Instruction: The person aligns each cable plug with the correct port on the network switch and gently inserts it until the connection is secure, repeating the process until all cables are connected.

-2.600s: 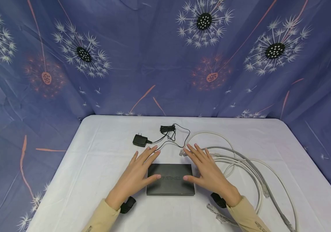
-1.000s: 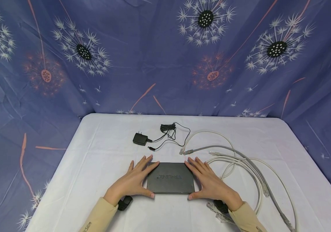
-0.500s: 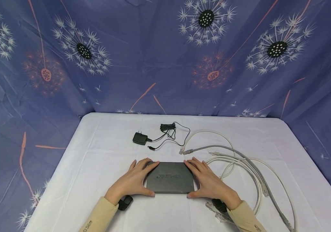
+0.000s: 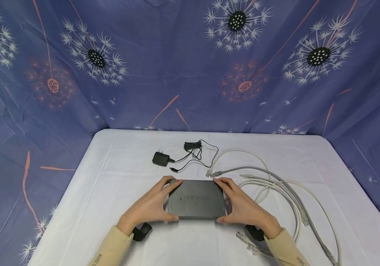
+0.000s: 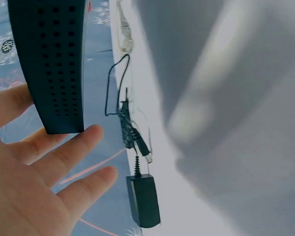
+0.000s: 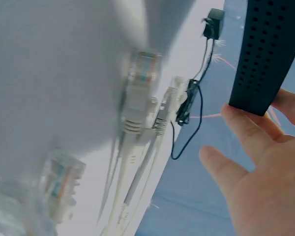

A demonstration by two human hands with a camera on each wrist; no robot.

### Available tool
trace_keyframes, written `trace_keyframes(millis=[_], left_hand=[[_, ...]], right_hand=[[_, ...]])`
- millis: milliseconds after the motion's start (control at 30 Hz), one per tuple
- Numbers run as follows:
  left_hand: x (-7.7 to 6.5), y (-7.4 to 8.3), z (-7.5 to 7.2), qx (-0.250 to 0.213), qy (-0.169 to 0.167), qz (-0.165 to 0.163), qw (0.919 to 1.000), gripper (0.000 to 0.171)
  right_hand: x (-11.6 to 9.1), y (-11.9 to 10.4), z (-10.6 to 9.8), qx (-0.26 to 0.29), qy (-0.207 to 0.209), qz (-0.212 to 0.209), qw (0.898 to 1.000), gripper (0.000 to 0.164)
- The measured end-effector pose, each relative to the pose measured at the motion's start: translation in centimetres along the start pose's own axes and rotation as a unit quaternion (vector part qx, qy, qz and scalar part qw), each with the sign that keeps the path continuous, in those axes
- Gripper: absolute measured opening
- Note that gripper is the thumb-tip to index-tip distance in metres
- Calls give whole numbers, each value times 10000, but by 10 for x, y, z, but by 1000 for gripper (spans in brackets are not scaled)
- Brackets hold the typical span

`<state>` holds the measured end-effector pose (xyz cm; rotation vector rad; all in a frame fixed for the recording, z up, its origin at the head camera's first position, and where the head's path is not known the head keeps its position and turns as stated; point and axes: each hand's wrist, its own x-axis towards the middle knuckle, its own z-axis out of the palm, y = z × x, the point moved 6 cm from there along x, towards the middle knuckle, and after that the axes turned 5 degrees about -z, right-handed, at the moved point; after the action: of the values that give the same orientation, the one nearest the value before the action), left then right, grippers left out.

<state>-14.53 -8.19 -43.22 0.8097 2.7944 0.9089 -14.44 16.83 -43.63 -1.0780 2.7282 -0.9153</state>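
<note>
A flat black network switch (image 4: pixel 196 199) with raised lettering on its lid is held up off the white table by both hands. My left hand (image 4: pixel 151 205) grips its left end, thumb at the near edge and fingers at the far corner. The other end is gripped the same way by my right hand (image 4: pixel 243 207). Rows of vent holes mark the switch's end face (image 5: pixel 59 64) in the left wrist view, where a strip of background shows between switch and table. In the right wrist view the opposite vented end (image 6: pixel 265 54) meets the fingertips.
Behind the switch lies a black power adapter (image 4: pixel 160 159) with a bundled cord (image 4: pixel 192 146) and a loose barrel plug (image 4: pixel 174 170). Grey and white network cables (image 4: pixel 283 188) coil over the right side of the table (image 4: pixel 110 177). Several cable plugs (image 4: pixel 248 242) lie near the right wrist.
Both hands came down from hovering over the switch and took hold of its two ends. In the last half second they raised it off the table. Adapter and cables stayed put.
</note>
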Motion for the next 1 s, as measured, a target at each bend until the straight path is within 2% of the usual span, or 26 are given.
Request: trace_keyframes(millis=[167, 267, 467, 633, 833, 1000], left_hand=[[-1, 4, -9, -436, 35, -63, 9990, 101], [-2, 6, -13, -561, 81, 28, 9984, 101], [-3, 12, -22, -812, 308, 403, 9954, 100], [-4, 15, -28, -1144, 471, 680, 9900, 99], [-5, 20, -34, -1288, 598, 1061, 9842, 95], [-6, 22, -37, -1549, 826, 1312, 9757, 91]], right_hand=[[1, -7, -9, 327, 101, 39, 9994, 109], [1, -11, -12, 353, 146, 45, 9993, 109], [0, -18, -21, 436, 456, -136, 9979, 109], [-2, -23, -27, 405, 730, -240, 9962, 109], [-4, -27, -32, 336, 987, -308, 9941, 111], [-4, -31, -36, 325, 1217, -424, 9911, 112]])
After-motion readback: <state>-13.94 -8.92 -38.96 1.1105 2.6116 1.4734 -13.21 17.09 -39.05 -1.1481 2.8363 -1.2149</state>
